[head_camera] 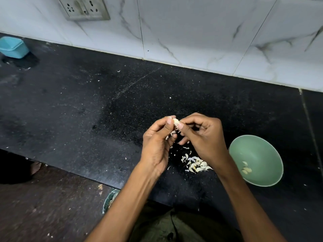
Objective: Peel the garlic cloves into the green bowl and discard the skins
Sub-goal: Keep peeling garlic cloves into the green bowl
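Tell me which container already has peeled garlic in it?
The green bowl at the right, holding a few cloves. The blue tub sits far left by the wall.

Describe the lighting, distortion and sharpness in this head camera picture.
Head view: dim, soft light; the black counter swallows detail, with a faint sheen near its centre. Wide-angle bending tilts the wall tiles. The garlic clove pinched between the left hand and right hand looks soft; the green bowl is evenly lit.
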`<state>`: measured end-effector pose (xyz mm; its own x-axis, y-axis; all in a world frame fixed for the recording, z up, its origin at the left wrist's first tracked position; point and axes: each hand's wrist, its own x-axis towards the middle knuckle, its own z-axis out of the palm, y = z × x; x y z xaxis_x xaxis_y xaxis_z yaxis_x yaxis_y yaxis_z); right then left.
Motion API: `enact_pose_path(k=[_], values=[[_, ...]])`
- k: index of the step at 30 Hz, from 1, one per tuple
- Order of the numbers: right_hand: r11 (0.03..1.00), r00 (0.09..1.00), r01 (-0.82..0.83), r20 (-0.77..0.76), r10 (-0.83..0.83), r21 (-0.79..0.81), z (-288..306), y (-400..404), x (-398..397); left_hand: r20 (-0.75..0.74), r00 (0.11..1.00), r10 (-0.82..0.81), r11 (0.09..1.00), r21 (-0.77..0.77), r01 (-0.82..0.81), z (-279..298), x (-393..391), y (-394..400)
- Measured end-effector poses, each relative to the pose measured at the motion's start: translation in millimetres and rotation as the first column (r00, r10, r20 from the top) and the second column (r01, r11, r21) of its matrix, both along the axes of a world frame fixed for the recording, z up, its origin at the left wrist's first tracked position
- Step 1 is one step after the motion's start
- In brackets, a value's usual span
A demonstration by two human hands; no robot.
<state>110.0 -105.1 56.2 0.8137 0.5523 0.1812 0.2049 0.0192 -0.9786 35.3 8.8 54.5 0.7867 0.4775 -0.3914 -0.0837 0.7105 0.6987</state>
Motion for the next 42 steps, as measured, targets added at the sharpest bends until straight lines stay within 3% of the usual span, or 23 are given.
enact_pose_path(k=[9, 14, 22, 42], values=[[0.993, 0.986, 0.066, -0.156, -0.05, 0.098, 2, 8, -6, 0.031, 0.991, 0.132, 0.991, 0.029, -0.133, -9, 3, -12], [0.99, 0.97, 0.113, -0.223, -0.092, 0.081, 1, 10, -8, 0.037, 0.975, 0.221, 0.95, 0.217, -0.224, -13, 0, -14], [0.99, 0.941, 0.104, -0.33, -0.069, 0.09, 4, 9, -7, 0.083, 0.971, 0.226, 0.866, 0.439, -0.239, -15, -3, -7], [0.992, 0.944, 0.123, -0.309, -0.116, 0.003, 5, 6, -9, -0.069, 0.983, 0.168, 0.897, 0.425, -0.123, -4, -3, -4]])
